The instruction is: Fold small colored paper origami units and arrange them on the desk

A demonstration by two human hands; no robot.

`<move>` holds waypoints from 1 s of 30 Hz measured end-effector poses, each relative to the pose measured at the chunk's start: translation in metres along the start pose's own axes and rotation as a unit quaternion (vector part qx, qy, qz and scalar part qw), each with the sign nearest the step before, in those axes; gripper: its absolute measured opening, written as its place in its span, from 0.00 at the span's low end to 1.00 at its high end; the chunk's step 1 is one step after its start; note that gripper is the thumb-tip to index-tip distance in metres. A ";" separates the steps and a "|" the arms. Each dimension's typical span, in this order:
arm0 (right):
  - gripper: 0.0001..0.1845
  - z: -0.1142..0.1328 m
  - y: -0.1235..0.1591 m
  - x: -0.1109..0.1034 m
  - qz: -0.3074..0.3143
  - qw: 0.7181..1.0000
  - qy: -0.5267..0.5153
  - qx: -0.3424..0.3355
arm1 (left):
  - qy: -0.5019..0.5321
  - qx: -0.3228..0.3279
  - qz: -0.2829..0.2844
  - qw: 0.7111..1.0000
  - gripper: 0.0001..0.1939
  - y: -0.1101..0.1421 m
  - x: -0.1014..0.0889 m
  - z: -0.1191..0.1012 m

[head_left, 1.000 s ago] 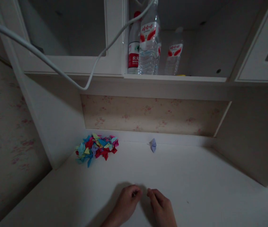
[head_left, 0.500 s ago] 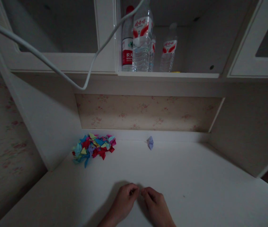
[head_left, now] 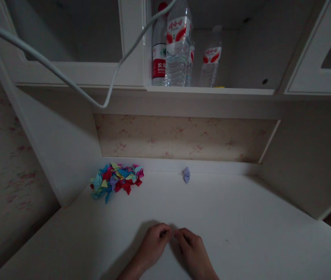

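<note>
My left hand [head_left: 155, 242] and my right hand [head_left: 191, 245] meet almost fingertip to fingertip low over the white desk. Both are pinched closed, thumb against forefinger. Whatever lies between the fingertips is too small or too hidden to name. Beyond them, near the back edge, sits a single small lilac folded-paper piece [head_left: 185, 175]. A heap of folded-paper pieces [head_left: 118, 181] in red, blue, yellow, pink and purple lies at the back left of the desk; neither hand touches it.
The white desk [head_left: 235, 210] runs back to a flowered wall panel [head_left: 180, 138]. Overhead is a cabinet shelf [head_left: 212, 90] holding several plastic bottles [head_left: 178, 50]. A white cable [head_left: 66, 79] hangs across the upper left. Side panels bound the desk left and right.
The whole view has shifted very slightly. Both hands keep their pinch in nearly the same spot, and the paper pieces lie as before.
</note>
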State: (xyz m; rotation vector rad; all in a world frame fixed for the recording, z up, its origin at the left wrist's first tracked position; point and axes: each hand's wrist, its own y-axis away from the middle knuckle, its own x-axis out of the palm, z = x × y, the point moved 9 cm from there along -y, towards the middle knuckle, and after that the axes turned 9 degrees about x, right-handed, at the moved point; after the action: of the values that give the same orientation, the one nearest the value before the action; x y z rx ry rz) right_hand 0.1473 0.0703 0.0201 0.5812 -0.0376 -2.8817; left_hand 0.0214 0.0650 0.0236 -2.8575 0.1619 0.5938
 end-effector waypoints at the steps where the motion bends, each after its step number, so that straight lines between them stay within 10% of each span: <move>1: 0.23 0.001 0.000 0.000 0.001 1.000 -0.002 0.001 | -0.001 -0.001 -0.001 1.000 0.14 0.000 0.000 0.000; 19: 0.24 -0.013 -0.008 0.000 -0.002 1.000 -0.009 0.011 | 0.057 -0.053 -0.032 0.996 0.18 -0.001 -0.005 0.023; 23: 0.25 -0.017 -0.009 0.001 0.004 1.000 -0.002 0.019 | -0.095 -0.054 -0.138 0.984 0.19 -0.005 -0.077 0.032; 30: 0.26 -0.015 -0.006 0.002 0.004 1.000 -0.003 0.013 | -0.382 -0.154 -0.229 0.882 0.14 0.000 -0.226 0.057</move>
State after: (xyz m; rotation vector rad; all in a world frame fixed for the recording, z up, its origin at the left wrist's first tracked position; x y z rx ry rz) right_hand 0.1502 0.0764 0.0053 0.5744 -0.0777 -2.8787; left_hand -0.2067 0.0923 0.0636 -2.5203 -0.7685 1.6604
